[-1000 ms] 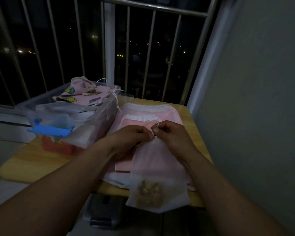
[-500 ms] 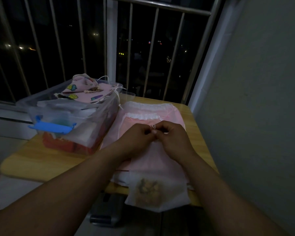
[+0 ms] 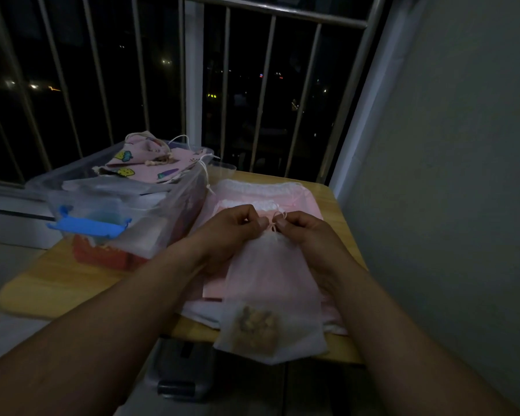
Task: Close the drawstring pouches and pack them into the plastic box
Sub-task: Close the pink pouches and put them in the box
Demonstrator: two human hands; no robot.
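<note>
A sheer white drawstring pouch [image 3: 270, 295] with brownish bits in its bottom hangs over the table's near edge. Its gathered neck sits between my hands. My left hand [image 3: 234, 232] pinches the neck from the left, and my right hand [image 3: 300, 232] pinches the thin drawstring at the neck from the right. Under the pouch lie flat pink pouches [image 3: 300, 199] with white lace tops. The clear plastic box [image 3: 174, 202] with a blue latch stands at the left, and printed pink pouches [image 3: 150, 166] lie on top of its contents.
The small wooden table [image 3: 60, 280] ends just below my wrists. A grey wall [image 3: 448, 175] rises close on the right. Metal railing bars [image 3: 192, 85] stand behind the table. A dark object [image 3: 180, 370] sits on the floor under the table's edge.
The hands stay at the pouch neck, fingers working the string; the neck looks more gathered. The view has shifted slightly.
</note>
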